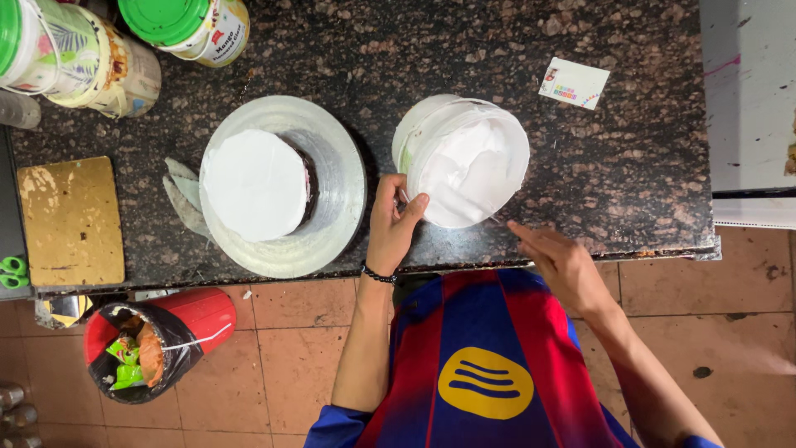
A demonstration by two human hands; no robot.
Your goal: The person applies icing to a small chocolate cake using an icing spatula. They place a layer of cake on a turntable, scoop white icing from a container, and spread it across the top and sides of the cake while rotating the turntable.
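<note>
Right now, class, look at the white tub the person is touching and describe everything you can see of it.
The white tub is a round, plastic-looking bucket standing upright and open on the dark speckled stone counter, near its front edge. It is filled nearly to the rim with smooth white cream, which also smears the inner wall. The left hand grips its near rim, thumb against the edge. The right hand rests close by on the counter, apart from the tub.
</note>
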